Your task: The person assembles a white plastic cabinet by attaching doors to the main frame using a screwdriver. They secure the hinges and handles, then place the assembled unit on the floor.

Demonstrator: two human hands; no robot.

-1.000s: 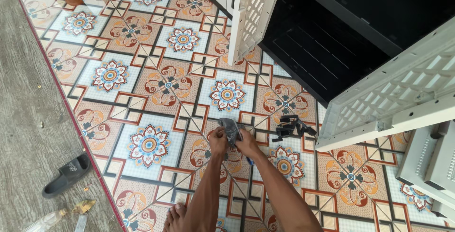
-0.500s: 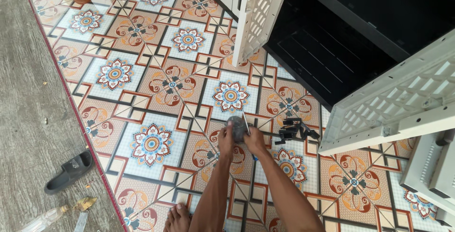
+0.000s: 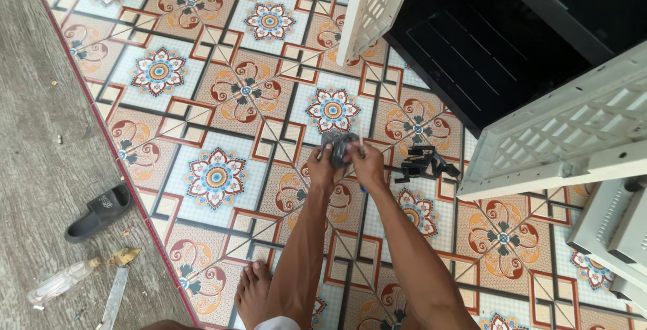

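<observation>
Gripping small dark metal part (image 3: 339,144) | left hand (image 3: 321,169) | right hand (image 3: 367,165) | patterned tiles (image 3: 216,101)

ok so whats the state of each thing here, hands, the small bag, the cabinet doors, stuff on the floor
left hand: gripping the small bag
right hand: gripping the same bag from the other side
small clear bag: held up between both hands, dark parts inside, whether sealed cannot be told
white lattice door: swung open
black cabinet: open, inside dark
black parts: loose on the tiles
black sandal: lying on concrete
plastic bottle: lying on its side
</observation>
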